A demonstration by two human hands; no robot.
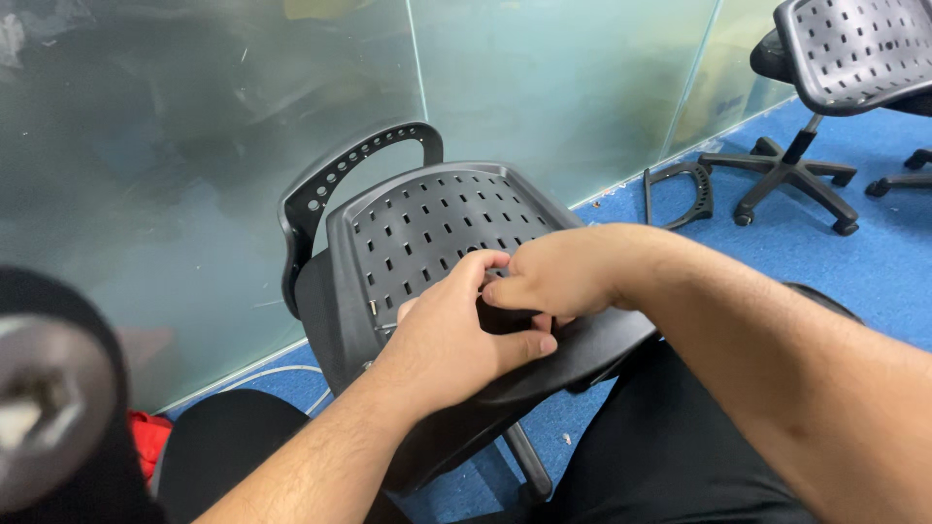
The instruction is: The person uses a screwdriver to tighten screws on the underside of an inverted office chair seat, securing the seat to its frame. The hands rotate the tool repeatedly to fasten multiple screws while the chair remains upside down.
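Both hands meet on the black perforated seat shell (437,228), which lies tilted across the person's lap, its underside and a curved armrest (335,184) twd the frosted glass wall (194,116). The left hand (456,335) is curled, thumb pressed along the shell's near edge, fingers closed over a small dark part I can't make out. The right hand (553,277) is bent down w/ fingertips pinched at the same spot – what it pinches is hidden under the left hand's knuckles.

Progress, judging from the frame: one armrest looks attached to the shell, and a small screw (373,307) stands up just left of the hands, prob. not fully driven. A second armrest (680,194) lies loose on the blue carpet (854,262) beyond the shell, so that side seems left to do. No base shows under this shell.

Around: a finished swivel chair (835,68) stands on the carpet far right of the shell. A blurred dark object (49,398) – maybe a tool or chair part – crowds the view at the shell's near left, and something red (146,442) sits on the floor below it. The hands themselves block sight of the work spot.
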